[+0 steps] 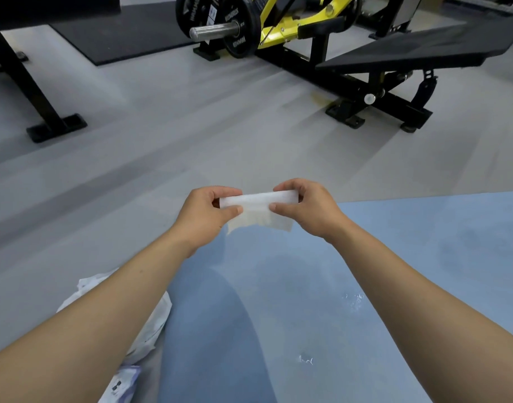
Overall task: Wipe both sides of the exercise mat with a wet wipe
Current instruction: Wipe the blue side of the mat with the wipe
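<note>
I'm looking into a gym. At twelve o'clock stands a yellow-and-black weight machine (296, 27) with black weight plates (240, 27) on a steel bar (214, 32) (the lettering on the plates is too blurred for me to read). At one o'clock a black padded bench (418, 50) slopes on its frame. A dark rubber floor pad (118, 33) lies at eleven o'clock on the grey floor (176, 126), and a blue exercise mat (395, 257) spreads out below me.

The wipe (258, 209) looks like thin, soft, fibrous white cloth. Under it, the blue mat (395, 271) is smooth and matt. Beyond the mat, the bar (214, 32) is shiny metal.
</note>
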### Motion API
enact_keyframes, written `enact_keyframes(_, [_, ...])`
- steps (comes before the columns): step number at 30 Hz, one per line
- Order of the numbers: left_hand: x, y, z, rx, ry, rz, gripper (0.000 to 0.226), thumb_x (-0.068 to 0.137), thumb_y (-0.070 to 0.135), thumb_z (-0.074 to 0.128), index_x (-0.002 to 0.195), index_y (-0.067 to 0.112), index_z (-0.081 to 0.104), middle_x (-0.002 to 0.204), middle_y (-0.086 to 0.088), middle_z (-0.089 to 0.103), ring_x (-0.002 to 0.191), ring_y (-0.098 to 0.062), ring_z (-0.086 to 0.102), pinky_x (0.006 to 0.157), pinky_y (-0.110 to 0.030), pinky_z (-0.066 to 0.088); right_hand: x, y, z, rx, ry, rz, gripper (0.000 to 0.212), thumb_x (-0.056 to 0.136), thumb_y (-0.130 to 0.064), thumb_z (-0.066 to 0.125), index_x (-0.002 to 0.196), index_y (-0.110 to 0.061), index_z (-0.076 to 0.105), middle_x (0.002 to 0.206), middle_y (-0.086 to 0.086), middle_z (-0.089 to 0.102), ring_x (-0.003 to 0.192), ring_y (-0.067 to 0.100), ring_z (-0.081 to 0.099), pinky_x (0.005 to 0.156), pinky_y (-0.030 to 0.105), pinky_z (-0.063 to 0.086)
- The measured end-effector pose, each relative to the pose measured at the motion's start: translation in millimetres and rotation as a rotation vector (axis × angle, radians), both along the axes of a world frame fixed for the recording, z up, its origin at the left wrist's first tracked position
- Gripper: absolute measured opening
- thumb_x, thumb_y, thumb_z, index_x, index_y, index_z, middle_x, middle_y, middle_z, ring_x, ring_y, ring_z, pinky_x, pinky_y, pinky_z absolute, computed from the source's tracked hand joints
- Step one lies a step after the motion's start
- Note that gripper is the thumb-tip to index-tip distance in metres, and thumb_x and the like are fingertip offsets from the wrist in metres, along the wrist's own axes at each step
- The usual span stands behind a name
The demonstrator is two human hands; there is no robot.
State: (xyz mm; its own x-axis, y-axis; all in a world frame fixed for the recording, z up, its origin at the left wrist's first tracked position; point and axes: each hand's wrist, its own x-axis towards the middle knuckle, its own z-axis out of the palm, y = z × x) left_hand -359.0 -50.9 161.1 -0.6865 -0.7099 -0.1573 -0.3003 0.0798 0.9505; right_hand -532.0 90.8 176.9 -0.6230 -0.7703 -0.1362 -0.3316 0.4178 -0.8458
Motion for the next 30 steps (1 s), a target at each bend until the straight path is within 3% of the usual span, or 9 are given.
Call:
enact_keyframes(3, [3, -5, -2, -0.013, -0.012, -0.008, 0.015, 0.09, 0.017, 0.074, 0.103, 0.023, 0.077, 0.093, 0.003, 0.074, 0.078, -0.012, 0.068, 0.071, -0.026, 0.051, -2, 1, -2, 0.021, 0.074, 0.007, 0.014, 0.083, -0.032, 0.076, 0.091, -0.022, 0.07, 0.087, -0.007, 0.059, 0.068, 0.014, 0.055, 0.052, 0.023, 0.045])
enact_keyframes(5, [5, -8, -3, 0.015, -0.017, 0.005, 0.005, 0.089, 0.021, 0.076, 0.093, 0.024, 0.077, 0.083, 0.001, 0.069, 0.071, -0.015, 0.061, 0.067, -0.029, 0.048, -2, 1, -4, 0.005, 0.061, -0.007, 0.014, 0.083, -0.034, 0.075, 0.088, -0.023, 0.069, 0.099, -0.006, 0.055, 0.079, 0.012, 0.056, 0.059, 0.021, 0.045])
enact_keyframes(7, [6, -11, -3, 0.101, -0.007, 0.028, 0.005, 0.088, 0.025, 0.078, 0.09, 0.022, 0.074, 0.08, 0.001, 0.064, 0.072, -0.016, 0.056, 0.069, -0.03, 0.044, -1, -1, -4, -0.054, -0.115, -0.011, 0.016, 0.085, -0.033, 0.074, 0.09, -0.019, 0.068, 0.106, 0.0, 0.062, 0.085, 0.015, 0.061, 0.067, 0.026, 0.048])
enact_keyframes(11, [9, -15, -3, 0.489, 0.12, -0.095, 0.027, 0.097, 0.025, 0.064, 0.119, 0.01, 0.068, 0.113, -0.003, 0.074, 0.106, -0.022, 0.069, 0.093, -0.034, 0.052, 4, -2, -3, -0.145, -0.534, 0.035, 0.026, 0.092, -0.023, 0.067, 0.112, -0.005, 0.066, 0.108, 0.013, 0.072, 0.094, 0.027, 0.069, 0.084, 0.045, 0.055])
enact_keyframes(13, [10, -11, -3, 0.555, 0.109, -0.097, 0.03, 0.098, 0.026, 0.063, 0.125, 0.013, 0.067, 0.118, -0.006, 0.073, 0.109, -0.023, 0.07, 0.094, -0.042, 0.055, 8, -6, -8, -0.14, -0.573, -0.009, 0.028, 0.093, -0.023, 0.066, 0.115, -0.006, 0.067, 0.111, 0.013, 0.072, 0.1, 0.03, 0.069, 0.087, 0.049, 0.056])
enact_keyframes(16, [12, -8, -8, 0.561, 0.077, -0.056, 0.027, 0.097, 0.022, 0.065, 0.122, 0.014, 0.068, 0.116, -0.006, 0.074, 0.106, -0.024, 0.072, 0.086, -0.042, 0.058, 12, -10, -15, -0.085, -0.605, -0.058, 0.033, 0.087, -0.026, 0.073, 0.114, -0.007, 0.067, 0.108, 0.01, 0.073, 0.103, 0.031, 0.069, 0.09, 0.05, 0.055])
enact_keyframes(21, [11, -6, -12, 0.397, 0.072, 0.089, 0.016, 0.093, 0.019, 0.072, 0.108, 0.014, 0.07, 0.106, -0.005, 0.076, 0.096, -0.024, 0.074, 0.087, -0.044, 0.057, 21, -11, -22, 0.057, -0.483, -0.025, 0.03, 0.077, -0.024, 0.08, 0.104, -0.013, 0.072, 0.099, 0.005, 0.075, 0.093, 0.024, 0.072, 0.088, 0.045, 0.057])
enact_keyframes(27, [4, 10, -5, 0.051, 0.09, 0.2, 0.007, 0.088, 0.013, 0.074, 0.094, 0.012, 0.07, 0.091, -0.006, 0.071, 0.074, -0.017, 0.064, 0.071, -0.034, 0.053, 42, -22, -30, 0.072, -0.235, -0.258, 0.021, 0.076, -0.031, 0.076, 0.085, -0.013, 0.07, 0.084, 0.001, 0.073, 0.076, 0.019, 0.07, 0.067, 0.034, 0.06])
enact_keyframes(30, [-3, 20, -9, -0.127, 0.082, 0.174, 0.011, 0.087, 0.014, 0.074, 0.095, 0.021, 0.074, 0.096, -0.003, 0.07, 0.075, -0.013, 0.062, 0.069, -0.024, 0.051, 57, -28, -27, 0.014, -0.177, -0.291, 0.018, 0.083, -0.023, 0.064, 0.073, -0.008, 0.06, 0.07, 0.001, 0.061, 0.061, 0.018, 0.055, 0.052, 0.026, 0.044])
